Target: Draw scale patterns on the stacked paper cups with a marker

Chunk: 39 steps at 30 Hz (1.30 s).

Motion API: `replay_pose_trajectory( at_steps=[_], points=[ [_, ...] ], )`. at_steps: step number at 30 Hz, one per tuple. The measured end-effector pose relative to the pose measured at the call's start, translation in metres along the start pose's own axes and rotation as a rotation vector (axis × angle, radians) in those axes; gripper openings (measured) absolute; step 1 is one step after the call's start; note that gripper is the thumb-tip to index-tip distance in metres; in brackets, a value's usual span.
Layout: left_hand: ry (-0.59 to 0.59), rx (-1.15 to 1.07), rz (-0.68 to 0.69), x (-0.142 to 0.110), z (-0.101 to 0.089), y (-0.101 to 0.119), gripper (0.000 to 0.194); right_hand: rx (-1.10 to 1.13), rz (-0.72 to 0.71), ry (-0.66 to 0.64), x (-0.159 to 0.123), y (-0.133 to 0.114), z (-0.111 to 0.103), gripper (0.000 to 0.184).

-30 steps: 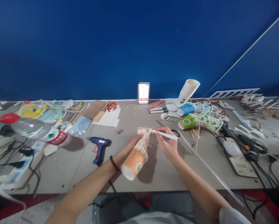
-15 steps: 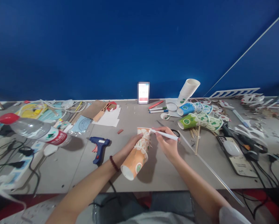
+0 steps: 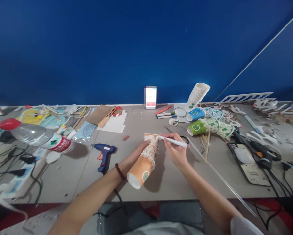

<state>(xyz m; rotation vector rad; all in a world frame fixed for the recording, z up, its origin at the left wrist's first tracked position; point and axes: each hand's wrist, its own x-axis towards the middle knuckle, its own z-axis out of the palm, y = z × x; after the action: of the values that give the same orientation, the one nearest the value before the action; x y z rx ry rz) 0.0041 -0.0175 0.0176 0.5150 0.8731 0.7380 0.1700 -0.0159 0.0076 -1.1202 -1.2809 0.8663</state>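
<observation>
An orange patterned paper cup (image 3: 143, 161) is held tilted above the grey table (image 3: 75, 176), its open mouth toward me and its base away. My left hand (image 3: 139, 150) grips the cup's left side, partly hidden behind it. My right hand (image 3: 176, 148) pinches a white pen (image 3: 174, 141), with the pen's tip touching the cup near its base. A beaded bracelet (image 3: 119, 171) sits on my left wrist.
A blue glue gun (image 3: 103, 155) lies left of the cup. A water bottle (image 3: 36, 136) lies on its side at far left among cables. Green and blue cups (image 3: 207, 122), a white cup stack (image 3: 197, 94), markers (image 3: 166, 115) and wooden sticks (image 3: 206, 147) lie to the right. A phone (image 3: 248, 161) is at the far right.
</observation>
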Motion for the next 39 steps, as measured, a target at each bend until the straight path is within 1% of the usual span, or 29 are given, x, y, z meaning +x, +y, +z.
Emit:
replay_pose_trajectory(
  at_steps=[7, 11, 16, 23, 28, 32, 39],
  points=[
    [-0.041, -0.012, -0.017, 0.0004, -0.0038, -0.0016, 0.047, 0.063, 0.009, 0.000, 0.0008, -0.0020, 0.0009, 0.001],
    [-0.018, -0.026, -0.015, 0.0024, -0.0028, -0.0016, 0.044, 0.054, -0.002, -0.007, 0.0006, -0.0027, 0.0007, 0.002],
    [-0.022, -0.030, -0.014, 0.0012, -0.0003, -0.0007, 0.045, 0.048, -0.013, -0.004, 0.0006, -0.0003, 0.0002, 0.003],
    [0.019, -0.060, -0.014, -0.0043, 0.0047, 0.0010, 0.042, 0.103, 0.004, 0.030, 0.0012, 0.0008, -0.0002, 0.005],
    [0.023, -0.064, -0.036, -0.0032, 0.0045, 0.0010, 0.043, 0.086, -0.021, 0.018, 0.0017, 0.0011, -0.0012, 0.005],
    [0.038, -0.051, -0.047, -0.0013, 0.0025, 0.0000, 0.045, 0.051, -0.012, 0.007, 0.0013, 0.0011, -0.0008, 0.006],
    [-0.023, -0.024, -0.017, 0.0008, -0.0012, 0.0003, 0.045, 0.059, -0.006, 0.017, 0.0013, 0.0001, 0.0005, 0.003]
  ],
)
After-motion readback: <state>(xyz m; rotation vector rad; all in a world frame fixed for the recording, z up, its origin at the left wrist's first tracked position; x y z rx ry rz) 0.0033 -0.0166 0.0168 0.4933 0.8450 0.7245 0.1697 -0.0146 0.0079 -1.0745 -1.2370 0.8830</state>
